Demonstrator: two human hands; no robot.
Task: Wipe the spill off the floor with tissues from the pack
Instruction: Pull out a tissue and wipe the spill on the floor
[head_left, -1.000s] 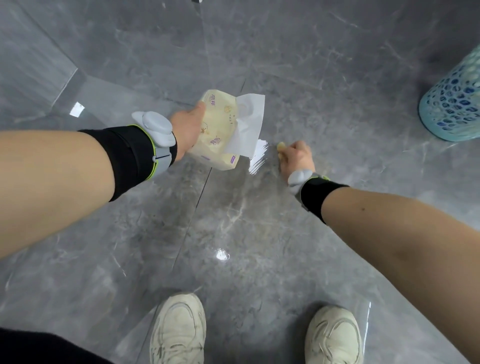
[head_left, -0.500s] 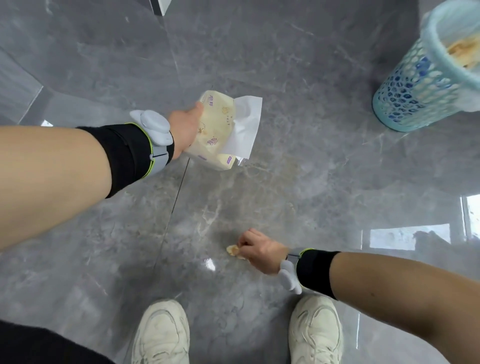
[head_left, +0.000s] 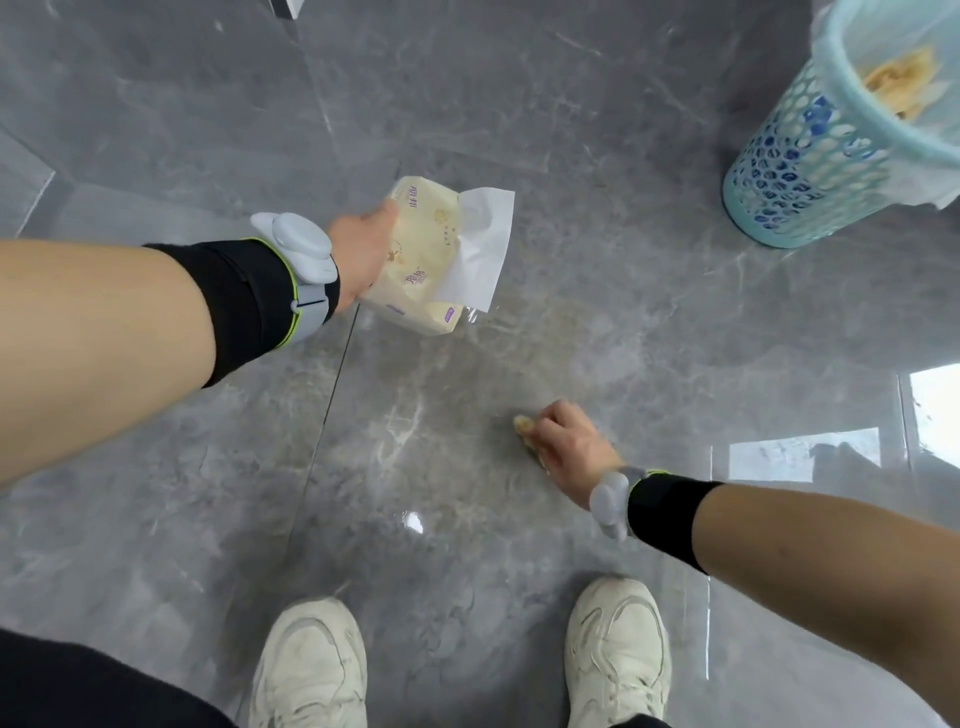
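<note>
Tissue (head_left: 523, 425) – a small, yellow-stained wad – sits under the right hand (head_left: 569, 446), whose fingers are curled tight around it and press it to the floor (head_left: 156, 519). Half a second ago that hand was lower and further left, close to the shoes; it has swept up and to the right, and the wad with it. A second ago it was up beside the pack.

The left hand (head_left: 363, 254) has hardly moved: it holds the pack (head_left: 421, 260) off the floor, fingers closed on its near edge. The pack is soft, pale-yellow plastic with purple print, pillow-shaped, and a flat white sheet (head_left: 480, 244) sticks out of its opening.

A faint brownish smear (head_left: 545, 322) – the spill – lies on the glossy grey marbled tile between pack and right hand. The bin (head_left: 789, 171), a turquoise plastic basket with round holes and a thin liner, stands at upper right; more of its rim shows than before, with stained tissue inside. Both wrists carry black bands with grey pods. Two off-white shoes (head_left: 311, 665) stand at the bottom.
</note>
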